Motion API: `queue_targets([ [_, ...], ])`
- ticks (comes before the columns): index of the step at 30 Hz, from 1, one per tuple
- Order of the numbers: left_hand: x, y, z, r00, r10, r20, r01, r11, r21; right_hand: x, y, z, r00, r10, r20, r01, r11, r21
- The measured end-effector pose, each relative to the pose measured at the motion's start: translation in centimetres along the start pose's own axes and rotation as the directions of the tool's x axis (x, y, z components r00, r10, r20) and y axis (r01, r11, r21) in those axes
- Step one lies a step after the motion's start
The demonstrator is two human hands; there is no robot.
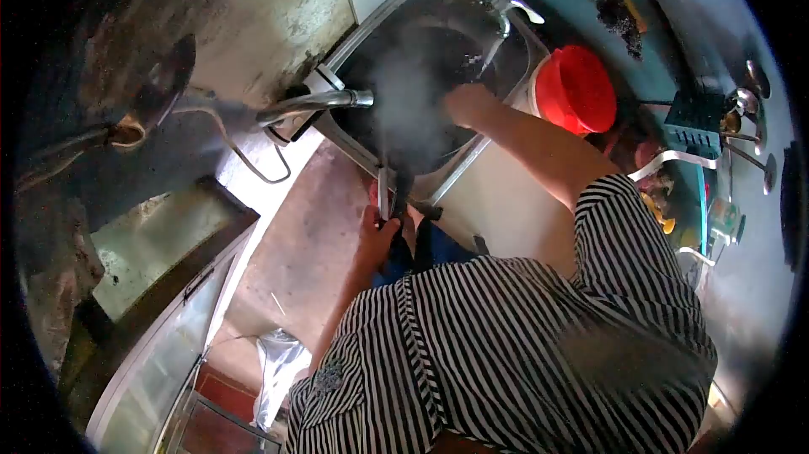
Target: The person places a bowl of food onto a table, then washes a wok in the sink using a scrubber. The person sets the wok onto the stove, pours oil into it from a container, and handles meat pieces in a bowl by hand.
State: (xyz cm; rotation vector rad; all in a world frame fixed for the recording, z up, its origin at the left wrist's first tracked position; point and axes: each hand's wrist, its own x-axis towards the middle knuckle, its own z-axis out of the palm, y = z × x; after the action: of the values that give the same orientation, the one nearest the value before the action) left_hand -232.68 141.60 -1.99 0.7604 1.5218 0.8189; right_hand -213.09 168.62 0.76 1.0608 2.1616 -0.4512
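1. Basically, the pan (449,43) is the reference: dark, round, inside a metal rim (459,171), partly veiled by steam (409,92). Contents mostly unreadable.
2. Left hand (373,239) on the near side of the pan, fingers wrapped round what looks like its handle (403,193). Risk: heat travelling along the handle, or a damp grip, could make it slip and tilt the pan.
3. Right hand (470,107) is over the right part of the pan, at the edge of the steam. Fingers look curled, but blur hides them; can't tell whether it grips anything. Risk: scald, cause being rising vapour or splash on bare skin.
4. Tap (324,102) left of the pan, spout pointing over it. If the pan holds hot oil, any water from there could spit. Can't tell if it's running.
5. Second tap (503,20) beyond the pan, far right. Risk: knuckles or forearm knocking it on a long reach.
6. Red bucket (581,88) right of the pan, near the right forearm. A wide elbow swing could bump it.
7. Steam between eyes and pan: poor view, so misjudged reach is likely the root cause to watch.
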Motion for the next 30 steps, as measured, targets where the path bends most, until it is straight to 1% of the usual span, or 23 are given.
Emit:
queue_targets([
  [1, -0.6, 1.5, 0.4, 1.000, -0.011, 0.005, 0.011, 1.000, -0.003, -0.5, 0.2, 0.3, 0.998, 0.055, -0.043, -0.057, 0.998, -0.038],
  [3, -1.2, 4.8, 0.8, 0.933, -0.321, 0.160, 0.356, 0.883, -0.306, -3.0, 1.2, -0.5, 0.996, 0.083, -0.042, -0.084, 0.996, -0.024],
  [5, -0.9, 6.0, 0.7, 0.939, -0.303, 0.163, 0.339, 0.896, -0.287, -3.8, 0.9, -0.9, 0.994, 0.101, -0.051, -0.102, 0.995, -0.016],
  [6, -0.8, 6.1, 0.6, 0.945, -0.285, 0.159, 0.319, 0.910, -0.264, -3.6, 0.6, -0.5, 0.987, -0.140, 0.074, 0.150, 0.975, -0.162],
  [7, -0.7, 5.5, 0.4, 0.945, -0.287, 0.157, 0.321, 0.908, -0.270, -3.4, 0.2, 0.0, 0.907, -0.352, 0.230, 0.406, 0.873, -0.268],
  [8, -0.3, 4.8, 0.0, 0.945, -0.308, 0.111, 0.323, 0.934, -0.155, -2.8, -0.3, 0.6, 0.905, -0.357, 0.232, 0.413, 0.868, -0.276],
  [9, -0.1, 4.0, -0.4, 0.943, -0.326, 0.063, 0.329, 0.944, -0.036, -2.1, -1.0, 1.5, 0.967, -0.248, 0.060, 0.254, 0.953, -0.163],
  [10, 0.2, 4.1, -0.9, 0.945, -0.322, 0.054, 0.325, 0.945, -0.041, -1.1, -1.4, 2.4, 0.989, -0.106, -0.101, 0.104, 0.994, -0.019],
  [12, 0.2, 4.4, -1.6, 0.932, -0.361, -0.007, 0.359, 0.925, 0.120, 2.6, 3.4, 5.4, 0.975, -0.147, -0.165, 0.147, 0.989, -0.008],
  [13, 0.5, 5.3, -1.9, 0.930, -0.368, -0.014, 0.367, 0.923, 0.112, 2.9, 4.0, 4.7, 0.959, -0.176, -0.221, 0.183, 0.983, 0.013],
  [14, 0.8, 6.1, -2.5, 0.923, -0.385, -0.004, 0.380, 0.909, 0.172, 2.4, 4.1, 4.9, 0.961, -0.179, -0.209, 0.188, 0.982, 0.023],
  [15, 0.7, 6.4, -3.0, 0.916, -0.401, 0.010, 0.388, 0.893, 0.229, -0.3, 3.1, 1.7, 0.987, -0.159, -0.030, 0.156, 0.985, -0.079],
  [16, 0.9, 4.9, -3.3, 0.946, -0.324, 0.011, 0.312, 0.918, 0.246, -1.9, 2.4, -0.4, 0.984, -0.114, 0.136, 0.139, 0.971, -0.196],
  [17, 0.8, 5.1, -3.4, 0.946, -0.324, 0.016, 0.311, 0.919, 0.242, -2.7, 1.8, 0.5, 0.984, -0.109, 0.140, 0.136, 0.971, -0.199],
  [19, 0.9, 5.8, -3.4, 0.931, -0.366, 0.013, 0.351, 0.901, 0.254, -2.7, 1.2, 3.6, 0.933, -0.355, 0.062, 0.360, 0.909, -0.212],
  [20, 0.9, 6.1, -3.3, 0.932, -0.361, 0.004, 0.350, 0.905, 0.241, -1.2, 1.4, 4.9, 0.930, -0.363, 0.063, 0.368, 0.902, -0.225],
  [23, 0.7, 5.9, -3.4, 0.930, -0.367, 0.016, 0.357, 0.913, 0.198, 4.1, 2.2, 8.4, 0.975, -0.133, -0.179, 0.122, 0.990, -0.076],
  [24, 0.8, 5.2, -3.4, 0.951, -0.308, -0.006, 0.301, 0.924, 0.234, 3.7, 2.2, 6.2, 0.974, -0.142, -0.179, 0.129, 0.988, -0.080],
  [25, 0.7, 4.7, -3.5, 0.968, -0.252, -0.017, 0.247, 0.929, 0.276, 1.8, 2.0, 2.2, 0.990, -0.106, -0.098, 0.100, 0.993, -0.066],
  [26, 0.4, 5.0, -3.9, 0.963, -0.269, 0.002, 0.258, 0.924, 0.282, -0.4, 1.7, 0.1, 0.998, -0.060, -0.002, 0.060, 0.997, -0.045],
  [27, 0.6, 6.1, -4.5, 0.945, -0.324, 0.035, 0.303, 0.913, 0.272, -2.4, 1.6, -0.3, 0.999, -0.049, 0.009, 0.049, 0.998, -0.042],
  [29, 1.4, 7.7, -5.4, 0.932, -0.356, 0.069, 0.329, 0.910, 0.254, -5.5, 1.5, -1.1, 0.969, -0.247, 0.011, 0.242, 0.938, -0.247],
  [30, 1.5, 8.0, -5.7, 0.930, -0.360, 0.073, 0.328, 0.904, 0.274, -4.8, 0.9, -0.6, 0.969, -0.247, 0.011, 0.241, 0.935, -0.260],
])
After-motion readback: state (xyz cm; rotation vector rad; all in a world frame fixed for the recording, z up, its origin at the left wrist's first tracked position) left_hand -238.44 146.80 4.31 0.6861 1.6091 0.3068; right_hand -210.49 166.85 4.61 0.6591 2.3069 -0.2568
